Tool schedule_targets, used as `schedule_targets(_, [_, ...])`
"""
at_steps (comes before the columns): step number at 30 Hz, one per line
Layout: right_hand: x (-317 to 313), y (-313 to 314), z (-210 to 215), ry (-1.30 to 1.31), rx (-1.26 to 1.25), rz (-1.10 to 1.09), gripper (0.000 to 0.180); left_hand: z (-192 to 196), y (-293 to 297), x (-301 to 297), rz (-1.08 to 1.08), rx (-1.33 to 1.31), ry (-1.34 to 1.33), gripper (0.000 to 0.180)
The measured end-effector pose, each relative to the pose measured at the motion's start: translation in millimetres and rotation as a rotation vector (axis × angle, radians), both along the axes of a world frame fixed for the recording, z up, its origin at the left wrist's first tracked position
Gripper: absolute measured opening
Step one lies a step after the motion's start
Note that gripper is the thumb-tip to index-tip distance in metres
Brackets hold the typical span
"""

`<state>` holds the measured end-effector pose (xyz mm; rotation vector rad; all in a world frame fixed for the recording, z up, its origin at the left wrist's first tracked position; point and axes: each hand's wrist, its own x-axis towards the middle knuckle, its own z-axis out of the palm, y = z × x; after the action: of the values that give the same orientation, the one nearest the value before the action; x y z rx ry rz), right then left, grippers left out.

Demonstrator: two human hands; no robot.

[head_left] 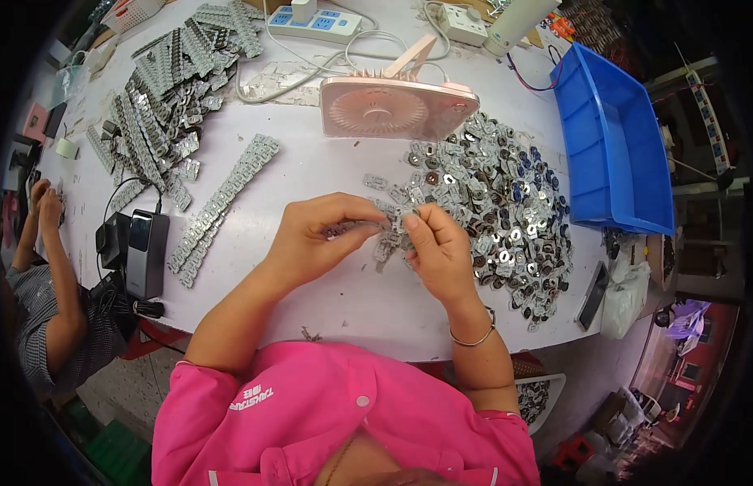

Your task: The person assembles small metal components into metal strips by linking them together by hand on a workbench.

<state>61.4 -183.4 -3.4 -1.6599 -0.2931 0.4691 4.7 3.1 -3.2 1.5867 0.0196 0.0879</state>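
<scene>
Head view, hands: both gripping metal strip (362, 228) over table (328, 292).
L hand (315, 235): pinching strip's left end.
R hand (435, 247): pinching right end, beside parts pile (506, 211).

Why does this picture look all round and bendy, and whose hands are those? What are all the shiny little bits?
The camera sits on a person's head and looks down, so you see what they see. Its wide lens bends straight edges near the rim. The two hands belong to that person in the pink top. The left hand and the right hand pinch a short strip of small metal pieces between their fingers. On the white table lies a big pile of loose metal pieces on the right, and long joined strips on the left. There is also a pink fan, a blue bin, a power strip and a dark box with a cable. Another person sits at the left edge.
</scene>
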Motion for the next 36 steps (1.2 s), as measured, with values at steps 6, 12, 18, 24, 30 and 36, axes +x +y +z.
schedule_targets(6, [0,1,0,-0.246,-0.145,0.044,0.023,-8,-10,2,0.17,0.391,-0.321,0.022])
schedule_targets(12, [-3,4,0,0.062,-0.023,-0.021,0.022,-5,-7,4,0.182,0.421,-0.395,0.023])
schedule_targets(18, [0,4,3,0.14,-0.056,-0.06,0.018,-14,-5,2,0.067,0.461,-0.363,0.023])
schedule_targets(24, [15,-11,4,-0.274,-0.263,-0.053,0.017,-14,2,1,0.006,0.068,-0.005,0.024])
schedule_targets(30, [14,-11,13,0.106,-0.129,0.243,0.02,-5,12,1,-0.036,-0.243,0.263,0.015])
schedule_targets(36, [6,-7,5,0.38,0.017,0.369,0.023,-7,21,1,-0.197,-0.341,0.391,0.013])
